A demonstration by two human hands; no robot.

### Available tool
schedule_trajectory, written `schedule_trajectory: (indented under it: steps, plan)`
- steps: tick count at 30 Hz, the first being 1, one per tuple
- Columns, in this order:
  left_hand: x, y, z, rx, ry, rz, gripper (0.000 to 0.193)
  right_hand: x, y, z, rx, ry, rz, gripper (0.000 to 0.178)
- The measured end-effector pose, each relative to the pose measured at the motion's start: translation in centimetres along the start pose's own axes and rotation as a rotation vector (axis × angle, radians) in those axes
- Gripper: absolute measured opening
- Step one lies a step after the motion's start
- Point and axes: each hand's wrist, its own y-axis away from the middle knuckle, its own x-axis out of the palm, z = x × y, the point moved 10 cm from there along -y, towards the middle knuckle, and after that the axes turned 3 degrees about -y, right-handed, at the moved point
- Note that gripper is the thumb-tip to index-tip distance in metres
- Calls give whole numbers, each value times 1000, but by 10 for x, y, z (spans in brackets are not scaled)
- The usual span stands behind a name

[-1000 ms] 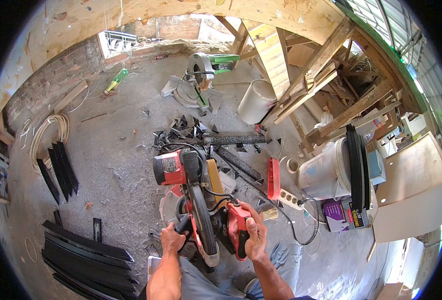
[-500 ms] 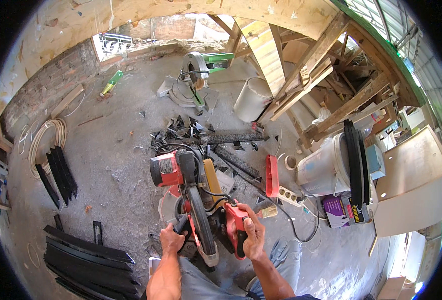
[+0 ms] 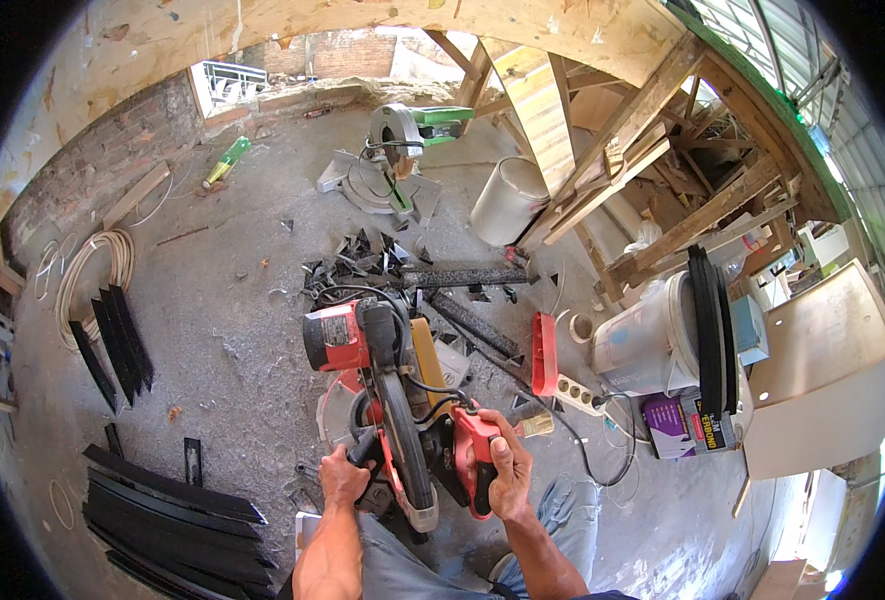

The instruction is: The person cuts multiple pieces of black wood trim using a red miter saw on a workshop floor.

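A red and black mitre saw (image 3: 393, 400) stands on the floor right in front of me, between my legs. My right hand (image 3: 508, 470) is wrapped around its red handle (image 3: 475, 450), thumb on the upper side. Lower on the left, my left hand (image 3: 345, 476) grips a black handle (image 3: 365, 446) near the saw's base. The long dark guard of the saw lies between my two hands and hides the blade and much of the base. Beyond the saw is a heap of small black offcuts (image 3: 358, 262), with longer dark strips (image 3: 468, 275) beside it.
Black strips (image 3: 178, 510) are stacked at lower left, with more by a coiled hose (image 3: 93, 290). Rightward are a power strip (image 3: 575, 392), a cable (image 3: 588, 455), a paintbrush (image 3: 536, 425) and a white bucket (image 3: 648, 335). A green mitre saw (image 3: 398, 150) stands farther back.
My view has shifted very slightly. Both hands keep their grips, and the saw shows no clear movement.
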Motion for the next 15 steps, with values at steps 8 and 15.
schedule_trajectory:
  steps: [8, 15]
  plan:
    - [1, -1, 2, 4, 7, -5, 49, -1, 4, -5, 50, -29, 17, 57]
    - [2, -1, 0, 8, 27, -11, 48, -4, 0, -3, -22, 17, -23, 55]
